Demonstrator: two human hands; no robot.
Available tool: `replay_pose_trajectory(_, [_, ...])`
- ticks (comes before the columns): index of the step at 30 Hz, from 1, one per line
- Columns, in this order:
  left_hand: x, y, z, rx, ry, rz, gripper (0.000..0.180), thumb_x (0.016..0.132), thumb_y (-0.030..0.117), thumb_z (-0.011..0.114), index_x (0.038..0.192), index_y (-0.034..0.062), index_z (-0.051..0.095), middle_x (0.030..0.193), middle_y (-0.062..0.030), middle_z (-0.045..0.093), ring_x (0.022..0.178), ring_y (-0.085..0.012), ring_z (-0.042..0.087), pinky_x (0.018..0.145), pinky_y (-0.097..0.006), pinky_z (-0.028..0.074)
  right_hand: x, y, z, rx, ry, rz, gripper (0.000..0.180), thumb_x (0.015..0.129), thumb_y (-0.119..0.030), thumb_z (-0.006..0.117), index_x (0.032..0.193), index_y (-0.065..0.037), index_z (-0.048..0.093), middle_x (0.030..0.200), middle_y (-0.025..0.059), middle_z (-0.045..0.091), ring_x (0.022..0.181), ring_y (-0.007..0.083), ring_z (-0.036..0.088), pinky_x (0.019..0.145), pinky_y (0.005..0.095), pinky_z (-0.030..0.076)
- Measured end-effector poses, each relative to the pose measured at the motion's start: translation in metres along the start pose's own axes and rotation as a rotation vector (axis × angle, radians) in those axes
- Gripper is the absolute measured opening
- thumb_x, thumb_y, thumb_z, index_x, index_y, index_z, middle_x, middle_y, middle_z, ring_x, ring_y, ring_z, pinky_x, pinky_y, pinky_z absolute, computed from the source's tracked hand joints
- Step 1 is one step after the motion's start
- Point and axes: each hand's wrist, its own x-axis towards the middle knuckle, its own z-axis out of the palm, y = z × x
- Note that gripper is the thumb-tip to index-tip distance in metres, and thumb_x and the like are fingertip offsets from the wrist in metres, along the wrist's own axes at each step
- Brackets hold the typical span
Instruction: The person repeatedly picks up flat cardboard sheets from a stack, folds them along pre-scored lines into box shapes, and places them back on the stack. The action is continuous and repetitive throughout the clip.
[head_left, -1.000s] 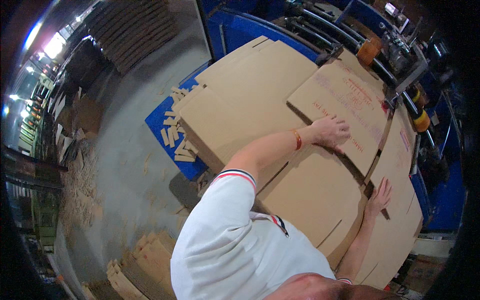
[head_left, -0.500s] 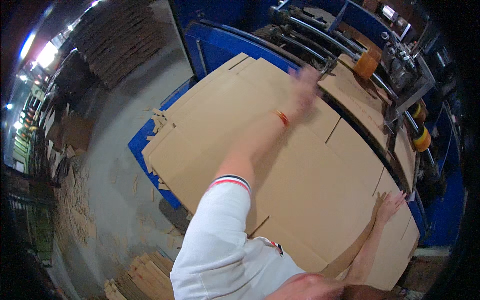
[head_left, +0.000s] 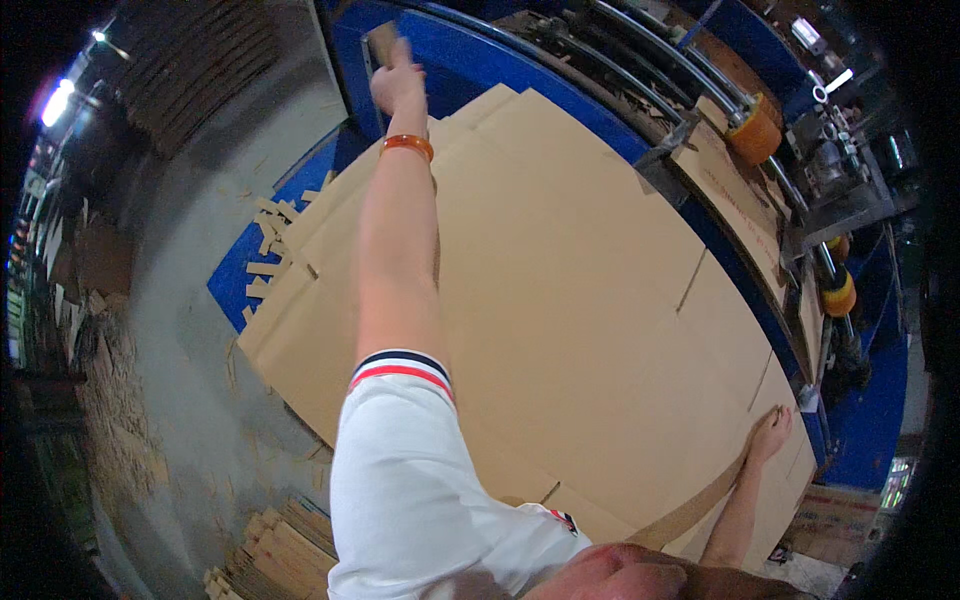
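The left hand (head_left: 397, 82) is stretched far out, past the top edge of the big brown cardboard sheet (head_left: 570, 300). It is held up near a small brown thing on the blue machine frame (head_left: 470, 55), but the hand is blurred, so it cannot be told how far the grip is open or if anything is held. An orange band (head_left: 407, 146) is worn on that wrist.

The right hand (head_left: 772, 432) is laid on the right edge of the cardboard sheet, with the fingers spread flat and nothing gripped. The sheet is spread flat on a stack of more sheets, just beside the machine. Orange rollers (head_left: 753, 130) are seen on the machine at the upper right. Small cardboard scraps (head_left: 268, 265) are scattered on a blue pallet at the left. More cardboard is piled on the grey floor (head_left: 180, 330).
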Motion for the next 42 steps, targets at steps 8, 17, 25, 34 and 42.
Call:
replay_pose_trajectory(8, [0.03,-0.03,-0.009,0.757,0.657,0.54,0.064,0.087,0.049,0.053,0.127,0.0003,0.045,0.126,-0.0219,0.052,0.119,-0.0368,0.05,0.107,-0.06,0.022,0.0,-0.009,0.001,0.096,-0.03,0.083,0.03,0.091,-0.018,0.052,0.109,0.004,0.061,0.111,0.0206,0.062,0.105,0.0353,0.057,0.093,0.0409,0.044])
replay_pose_trajectory(17, [-0.137,0.018,-0.101,1.235,-0.259,0.541,0.055,0.084,0.049,0.059,0.114,0.0032,0.062,0.117,-0.0178,0.06,0.109,-0.032,0.058,0.096,-0.048,0.042,-0.001,-0.014,0.005,0.14,0.054,0.007,0.03,0.091,-0.017,0.05,0.108,0.005,0.06,0.107,0.0235,0.062,0.103,0.0364,0.057,0.092,0.0424,0.044])
replay_pose_trajectory(25, [-0.154,0.049,-0.135,1.218,-0.016,0.501,0.057,0.078,0.055,0.064,0.1,0.0023,0.068,0.106,-0.0147,0.064,0.108,-0.0282,0.057,0.09,-0.044,0.044,0.004,-0.023,-0.003,0.183,0.006,0.0,0.028,0.088,-0.017,0.05,0.1,0.005,0.061,0.1,0.0239,0.063,0.097,0.0382,0.057,0.087,0.045,0.044])
replay_pose_trajectory(34, [-0.145,-0.008,-0.148,1.135,0.243,0.84,0.045,0.063,0.049,0.078,0.083,0.0106,0.065,0.087,-0.0052,0.06,0.093,-0.0223,0.056,0.086,-0.039,0.035,0.005,-0.019,-0.001,0.138,0.001,-0.051,0.025,0.088,-0.017,0.052,0.096,0.005,0.061,0.102,0.0212,0.063,0.096,0.0372,0.057,0.087,0.0456,0.043])
replay_pose_trajectory(42, [-0.257,0.014,-0.214,1.05,-0.084,0.416,0.09,0.077,0.043,0.068,0.145,0.0032,0.023,0.147,-0.0231,0.027,0.139,-0.0368,0.017,0.111,-0.059,0.008,-0.053,0.003,-0.022,0.187,0.097,-0.151,0.038,0.091,-0.024,0.054,0.115,0.005,0.056,0.126,0.0257,0.052,0.119,0.0375,0.047,0.099,0.0428,0.038])
